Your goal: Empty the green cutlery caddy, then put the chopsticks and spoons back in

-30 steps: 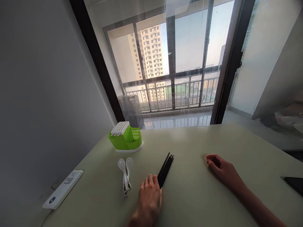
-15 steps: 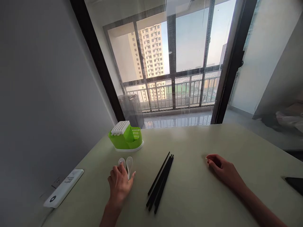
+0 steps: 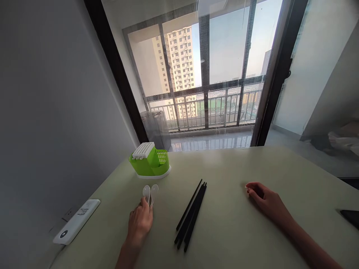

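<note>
Two white spoons (image 3: 150, 191) lie side by side on the pale green table (image 3: 230, 239), bowls pointing away from me. My left hand (image 3: 140, 222) lies over their handles with the fingers closed around them. A bundle of black chopsticks (image 3: 192, 215) lies slantwise just right of that hand, apart from it. My right hand (image 3: 266, 201) rests palm down on the table farther right, fingers loosely curled and holding nothing. A green cutlery holder (image 3: 150, 163) with a white slotted top stands behind the spoons.
A white power strip (image 3: 76, 221) lies at the table's left edge by the grey wall. A dark flat object (image 3: 350, 217) shows at the right edge. Beyond the table's far edge is a glass balcony door.
My left hand left the near ends of the chopsticks, moved left to the spoons and settled over their handles. The chopsticks now lie uncovered. My right hand stayed put.
</note>
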The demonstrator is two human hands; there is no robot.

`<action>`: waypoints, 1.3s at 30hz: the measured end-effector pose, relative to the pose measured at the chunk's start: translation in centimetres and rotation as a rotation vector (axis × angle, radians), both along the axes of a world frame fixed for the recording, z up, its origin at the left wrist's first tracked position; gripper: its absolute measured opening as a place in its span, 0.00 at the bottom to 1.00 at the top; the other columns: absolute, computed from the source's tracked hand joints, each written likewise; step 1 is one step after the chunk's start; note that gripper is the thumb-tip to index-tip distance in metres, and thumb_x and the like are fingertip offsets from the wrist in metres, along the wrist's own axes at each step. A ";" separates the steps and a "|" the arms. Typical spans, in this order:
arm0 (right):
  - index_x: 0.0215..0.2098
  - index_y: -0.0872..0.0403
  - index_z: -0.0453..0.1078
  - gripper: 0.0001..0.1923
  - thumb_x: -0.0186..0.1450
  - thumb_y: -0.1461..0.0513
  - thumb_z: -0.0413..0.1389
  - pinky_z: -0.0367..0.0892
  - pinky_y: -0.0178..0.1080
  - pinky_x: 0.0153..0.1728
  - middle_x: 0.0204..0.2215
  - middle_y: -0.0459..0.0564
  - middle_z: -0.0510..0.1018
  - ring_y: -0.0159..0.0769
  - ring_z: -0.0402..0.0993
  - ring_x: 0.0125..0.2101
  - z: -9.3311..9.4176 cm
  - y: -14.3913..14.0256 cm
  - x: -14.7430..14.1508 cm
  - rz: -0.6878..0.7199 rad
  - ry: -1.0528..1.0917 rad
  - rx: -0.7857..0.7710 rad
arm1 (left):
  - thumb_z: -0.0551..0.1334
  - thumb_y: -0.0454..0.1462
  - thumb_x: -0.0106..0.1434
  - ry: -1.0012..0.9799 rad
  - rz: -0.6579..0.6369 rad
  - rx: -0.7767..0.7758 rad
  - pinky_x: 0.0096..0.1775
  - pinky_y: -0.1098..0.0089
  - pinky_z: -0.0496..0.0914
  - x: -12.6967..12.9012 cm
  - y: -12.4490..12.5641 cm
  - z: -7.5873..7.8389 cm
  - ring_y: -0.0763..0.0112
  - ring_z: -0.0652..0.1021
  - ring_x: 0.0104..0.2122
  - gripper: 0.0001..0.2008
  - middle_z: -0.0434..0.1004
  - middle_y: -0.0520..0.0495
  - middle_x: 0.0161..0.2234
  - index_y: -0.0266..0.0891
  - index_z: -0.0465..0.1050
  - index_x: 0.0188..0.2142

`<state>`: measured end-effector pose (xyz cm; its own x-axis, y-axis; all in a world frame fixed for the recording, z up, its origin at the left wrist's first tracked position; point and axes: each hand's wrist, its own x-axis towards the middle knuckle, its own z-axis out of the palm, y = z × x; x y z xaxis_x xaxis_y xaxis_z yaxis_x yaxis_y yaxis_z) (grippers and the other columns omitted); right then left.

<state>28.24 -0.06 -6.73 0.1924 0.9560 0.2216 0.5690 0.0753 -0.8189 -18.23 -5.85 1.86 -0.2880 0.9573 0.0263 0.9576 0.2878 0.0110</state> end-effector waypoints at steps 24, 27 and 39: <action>0.41 0.49 0.75 0.20 0.61 0.46 0.53 0.72 0.41 0.40 0.37 0.49 0.85 0.44 0.82 0.37 0.0 0.0 0.0 0.002 0.014 -0.026 | 0.45 0.32 0.76 -0.252 -0.338 0.000 0.47 0.69 0.74 14.7 -1.6 -0.1 0.60 0.82 0.49 0.25 0.69 0.30 0.62 0.31 0.57 0.69; 0.40 0.48 0.74 0.19 0.61 0.46 0.53 0.72 0.41 0.39 0.37 0.49 0.85 0.44 0.81 0.36 0.3 -0.1 -0.1 0.008 0.011 -0.020 | 0.47 0.26 0.73 -0.145 -0.411 -0.033 0.47 0.70 0.76 17.8 -2.1 -1.2 0.60 0.83 0.48 0.28 0.70 0.29 0.63 0.32 0.56 0.71; 0.40 0.49 0.74 0.18 0.62 0.47 0.52 0.71 0.40 0.38 0.35 0.47 0.85 0.41 0.80 0.33 0.5 -0.1 -0.3 0.020 0.029 0.000 | 0.59 0.25 0.67 0.076 -0.568 0.333 0.29 0.74 0.79 21.5 -1.9 -7.3 0.67 0.84 0.27 0.27 0.82 0.32 0.49 0.35 0.69 0.65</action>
